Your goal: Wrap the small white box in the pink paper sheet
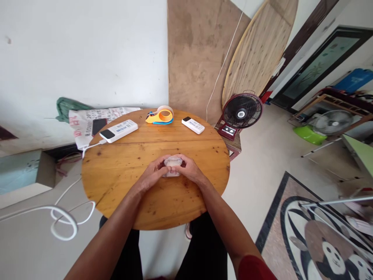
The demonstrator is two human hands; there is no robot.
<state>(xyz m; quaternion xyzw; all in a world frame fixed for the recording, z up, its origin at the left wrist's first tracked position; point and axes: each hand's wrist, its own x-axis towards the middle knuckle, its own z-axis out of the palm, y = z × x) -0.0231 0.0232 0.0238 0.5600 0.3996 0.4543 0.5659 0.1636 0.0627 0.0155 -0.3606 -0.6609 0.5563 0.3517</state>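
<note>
Both my hands meet at the middle of a round wooden table [122,182]. My left hand [152,175] and my right hand [188,171] are closed around a small pale, whitish object [172,162] that rests on the tabletop. Fingers cover most of it, so I cannot make out what it is. Farther back on the table lie a white remote control [119,130] with a white cable plugged in, an orange and blue tape dispenser [161,116] and a smaller white remote [192,125].
A white cable [62,217] loops off the table's left edge to the floor. A printed sack [87,121] leans at the wall behind. A black fan [241,112] stands right of the table, below a round wooden board [256,50]. A panda rug [320,237] lies at right.
</note>
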